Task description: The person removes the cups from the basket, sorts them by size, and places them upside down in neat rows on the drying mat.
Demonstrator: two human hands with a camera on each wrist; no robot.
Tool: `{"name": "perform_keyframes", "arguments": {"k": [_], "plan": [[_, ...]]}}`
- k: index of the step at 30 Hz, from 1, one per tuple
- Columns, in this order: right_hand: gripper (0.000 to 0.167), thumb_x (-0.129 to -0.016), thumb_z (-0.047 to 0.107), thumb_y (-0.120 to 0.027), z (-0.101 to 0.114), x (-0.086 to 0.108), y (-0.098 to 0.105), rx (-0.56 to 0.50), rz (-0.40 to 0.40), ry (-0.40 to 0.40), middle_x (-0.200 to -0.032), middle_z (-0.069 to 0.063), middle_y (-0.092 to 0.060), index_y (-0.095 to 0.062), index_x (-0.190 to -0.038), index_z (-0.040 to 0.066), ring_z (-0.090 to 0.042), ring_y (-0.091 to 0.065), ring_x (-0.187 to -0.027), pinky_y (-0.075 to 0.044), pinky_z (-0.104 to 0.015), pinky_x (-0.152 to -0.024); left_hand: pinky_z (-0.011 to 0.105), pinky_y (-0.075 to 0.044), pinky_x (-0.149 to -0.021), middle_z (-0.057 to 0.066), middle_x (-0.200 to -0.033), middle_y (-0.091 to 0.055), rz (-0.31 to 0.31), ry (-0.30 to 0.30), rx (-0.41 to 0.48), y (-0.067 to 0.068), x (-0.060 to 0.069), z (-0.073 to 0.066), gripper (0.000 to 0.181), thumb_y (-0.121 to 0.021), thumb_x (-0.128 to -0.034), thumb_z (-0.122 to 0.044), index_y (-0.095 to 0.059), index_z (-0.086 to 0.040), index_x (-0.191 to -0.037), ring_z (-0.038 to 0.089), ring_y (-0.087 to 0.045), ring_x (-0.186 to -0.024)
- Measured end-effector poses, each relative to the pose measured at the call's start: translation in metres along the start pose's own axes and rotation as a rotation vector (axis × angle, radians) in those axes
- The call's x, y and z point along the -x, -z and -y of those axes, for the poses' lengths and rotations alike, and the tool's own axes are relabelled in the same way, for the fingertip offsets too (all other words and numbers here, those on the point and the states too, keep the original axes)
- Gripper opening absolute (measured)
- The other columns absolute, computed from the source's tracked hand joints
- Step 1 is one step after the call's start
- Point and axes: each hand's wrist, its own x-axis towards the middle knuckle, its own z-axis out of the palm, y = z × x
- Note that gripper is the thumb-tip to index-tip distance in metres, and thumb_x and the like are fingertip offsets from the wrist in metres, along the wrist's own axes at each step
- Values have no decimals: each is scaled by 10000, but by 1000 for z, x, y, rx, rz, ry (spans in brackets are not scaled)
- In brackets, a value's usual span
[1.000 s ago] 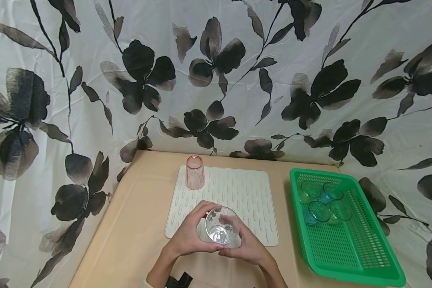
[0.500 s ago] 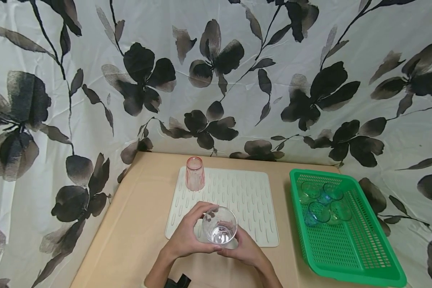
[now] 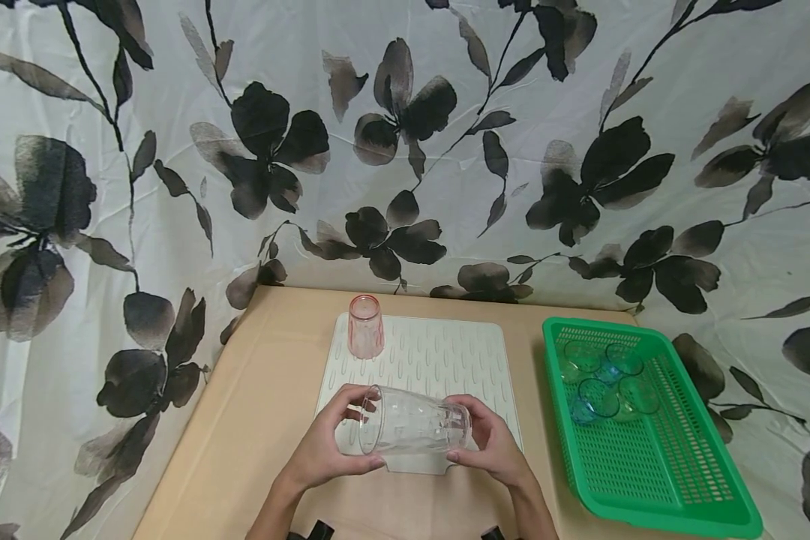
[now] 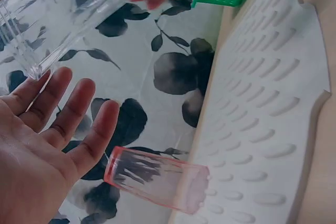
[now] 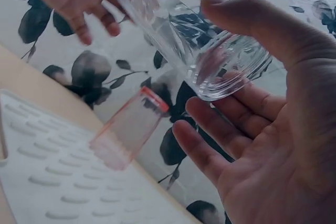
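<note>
A clear drinking glass (image 3: 415,424) lies on its side in the air between both hands, over the near edge of the white ridged mat (image 3: 445,352). Its mouth points left, its base right. My left hand (image 3: 327,442) holds it at the rim, thumb below and fingers above. At the base end, my right hand (image 3: 489,442) grips it between thumb and fingers; the right wrist view shows that thumb on the thick base (image 5: 226,77). A pink-tinted glass (image 3: 366,330) stands at the mat's far left corner.
On the right of the tan table (image 3: 243,420) sits a green plastic basket (image 3: 628,465). Several blue and greenish glasses (image 3: 601,397) stand in its far half. A floral cloth (image 3: 479,187) hangs behind the table.
The clear glass has turned from mouth toward the head camera to lying sideways, mouth left. My hands have moved apart, the left to the rim and the right to the base.
</note>
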Motion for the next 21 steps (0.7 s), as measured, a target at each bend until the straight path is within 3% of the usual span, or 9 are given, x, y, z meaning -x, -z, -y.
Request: {"name": "perform_keyframes", "arguments": {"k": [4,9,16,21], "plan": [[685,-726,-244,-682,12,-6,2,-81,22,117,-1326,-37,-599,-395,-1345,-178,-101,-617,-1154,-593,-229,-932,349,-579,-902,45,-1292,-570,15,6,-10,-2,8,6,844,-928,-689,-171,-487,-138,-1407,195,-557,-1137],[704,-683,-239,-677,26,-16,0,-72,37,253,-1335,-110,-590,-412,-1334,-194,-171,-589,-1224,-548,-235,-1029,296,-556,-918,-33,-1309,-571,62,64,-54,-7,14,9,830,-932,-698,-259,-492,-220,-1401,104,-568,-1155],[694,-679,-198,-698,42,-29,-10,-65,66,303,-1321,-186,-584,-440,-1322,-179,-248,-574,-1240,-555,-277,-1031,265,-547,-907,-75,-1309,-575,106,101,-103,-17,19,13,844,-936,-686,-371,-494,-242,-1394,63,-580,-1123],[691,-672,-179,-748,47,-39,-12,67,44,297,-1273,-191,-605,-490,-1311,-128,-242,-595,-1229,-543,-278,-1051,312,-584,-914,-19,-1340,-570,98,104,-109,-20,22,16,858,-923,-712,-353,-475,-216,-1431,98,-577,-1144]]}}
